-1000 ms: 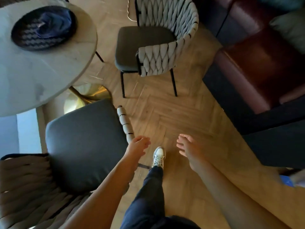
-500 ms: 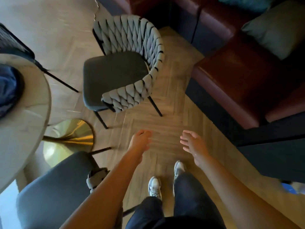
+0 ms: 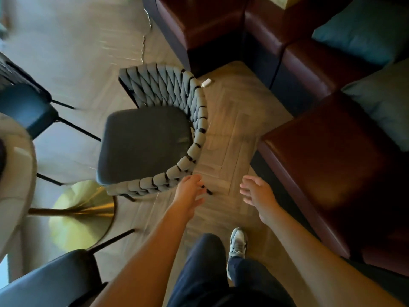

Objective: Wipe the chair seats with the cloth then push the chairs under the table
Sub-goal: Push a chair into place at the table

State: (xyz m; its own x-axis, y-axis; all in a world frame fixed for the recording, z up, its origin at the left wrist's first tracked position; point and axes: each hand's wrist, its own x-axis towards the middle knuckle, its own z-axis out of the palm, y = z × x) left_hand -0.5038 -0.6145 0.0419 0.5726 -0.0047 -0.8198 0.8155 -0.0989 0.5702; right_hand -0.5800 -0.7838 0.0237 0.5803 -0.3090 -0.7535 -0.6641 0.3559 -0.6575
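Chair (image 3: pixel 143 140) sits centre-left of frame: dark seat, grey woven back curving round its upper and right sides down to the lower edge. It stands on the wood floor (image 3: pixel 232 129), apart from the table (image 3: pixel 15 185), whose pale round top shows only at the left edge, w/ its gold base (image 3: pixel 81 213) lower left.

L hand (image 3: pixel 190 191) is at centre frame, fingers loosely spread, holding nothing, just beside the lower right end of the woven back; touching or not, can't tell, blur. R hand (image 3: pixel 259 191) is right of it, over bare floor, fingers relaxed and a bit curled, holding nothing, apart from the chair.

2nd chair seat (image 3: pixel 51 282) is at bottom left, near the gold base. 3rd chair (image 3: pixel 26 109) is at upper left, past the table edge. Cloth isn't in either hand; a dark shape on the table at the far left edge is too cut off to identify.

Brown sofa (image 3: pixel 332 162) fills the right side, w/ teal cushions (image 3: pixel 358 32) at upper right. Small white bit (image 3: pixel 205 83) lies on the floor by the chair back, upper centre. Dark trousers (image 3: pixel 205 269) and one shoe (image 3: pixel 238 242) are at bottom centre.
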